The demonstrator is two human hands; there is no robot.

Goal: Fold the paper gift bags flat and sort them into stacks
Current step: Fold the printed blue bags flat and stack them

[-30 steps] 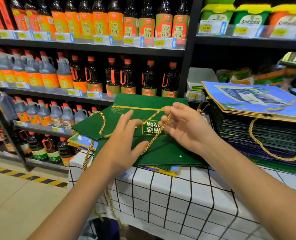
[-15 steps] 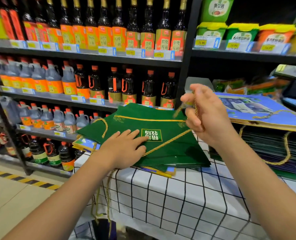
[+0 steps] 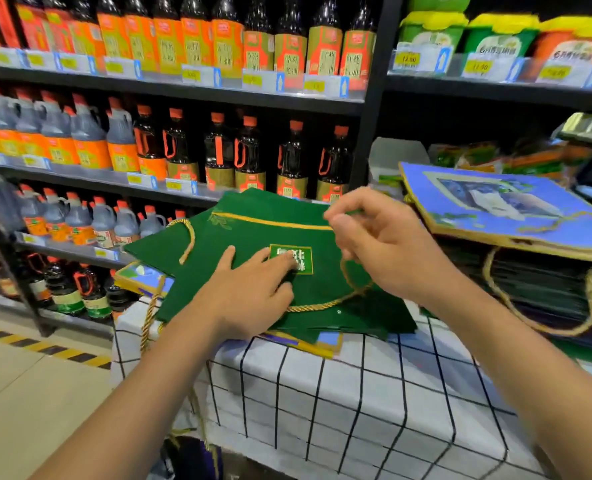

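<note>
1. Because a flattened paper bag tends to spring or slide, the left hand [image 3: 249, 292] lies palm-down on the top green gift bag [image 3: 253, 237], its fingers straight and spread, with the fingertips at the bag's small label [image 3: 291, 258]; it presses the bag and grasps nothing.
2. That green bag rests on a low stack of other flattened bags at the far edge of the table, which is covered by a white tablecloth [image 3: 356, 393] with a black grid. Blue and yellow bag edges show beneath the stack, so the sorting here does not look strict.
3. The right hand [image 3: 381, 247] hovers just above the bag's right part with its fingers curled. The gold rope handle [image 3: 343, 296] loops on the bag below it and rises toward the hand, but motion blur hides the fingertips, so I cannot tell whether they pinch the cord or have let it go. My guess is that the hand is there to lay the handle flat on the bag.
4. A second gold handle [image 3: 187, 240] lies across the bag's left corner, and another cord hangs over the table's edge.
5. To the right, a taller stack topped by a blue gift bag [image 3: 516, 209] sits apart from the green one, which reads as the other sorted pile.
6. Shelves of sauce bottles [image 3: 218, 150] stand behind the table.
</note>
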